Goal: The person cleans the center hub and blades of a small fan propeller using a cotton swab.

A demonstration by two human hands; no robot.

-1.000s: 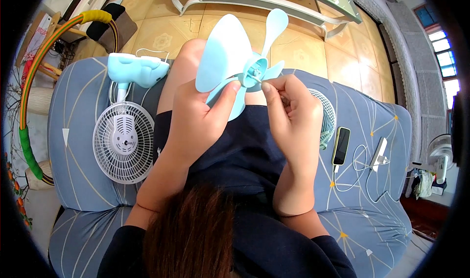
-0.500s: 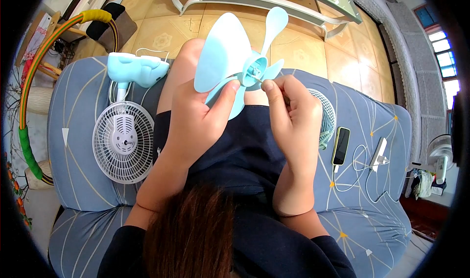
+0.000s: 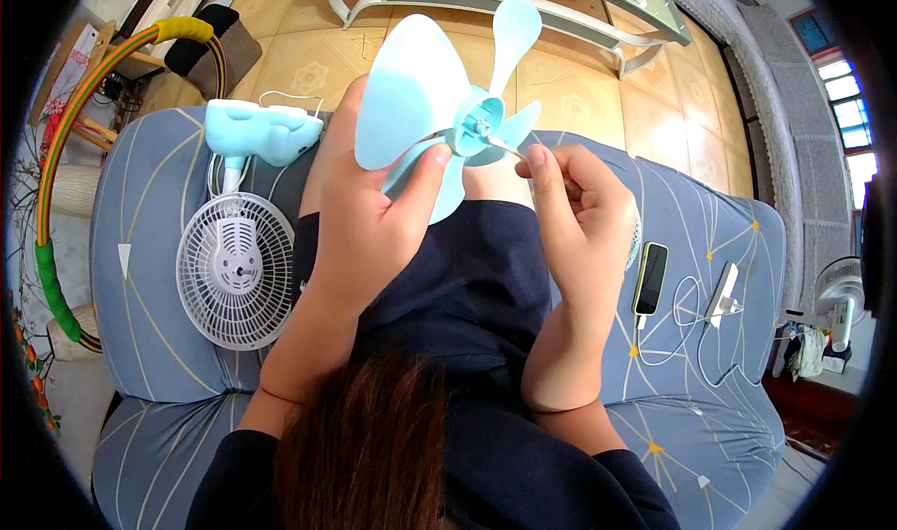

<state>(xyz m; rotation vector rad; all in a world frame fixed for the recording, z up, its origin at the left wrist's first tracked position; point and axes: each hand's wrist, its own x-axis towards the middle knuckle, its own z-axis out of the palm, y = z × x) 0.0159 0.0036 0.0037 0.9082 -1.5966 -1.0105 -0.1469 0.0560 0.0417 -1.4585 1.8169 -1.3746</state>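
My left hand (image 3: 378, 217) is closed on a light blue fan blade (image 3: 411, 91), with the thumb near its hub. The hub's hollow inner side faces up toward me. Between the pinched thumb and fingers of my right hand (image 3: 584, 194) is a thin cotton swab (image 3: 509, 149), its white tip at the hub's edge. To the left, a light blue fan body (image 3: 266, 130) lies on the sofa, joined to a white rear fan grille (image 3: 235, 273). Behind my right hand, a round front grille (image 3: 636, 236) is mostly hidden.
A phone (image 3: 650, 278) on a charging cable and a white power strip (image 3: 722, 295) lie on the grey patterned sofa (image 3: 691, 362) at right. A striped hoop (image 3: 45, 194) stands at the left. Ahead is a glass-topped table (image 3: 645, 2).
My right hand has moved right and drawn the swab outward from the hub's centre. The fan blade in my left hand has shifted slightly left and up.
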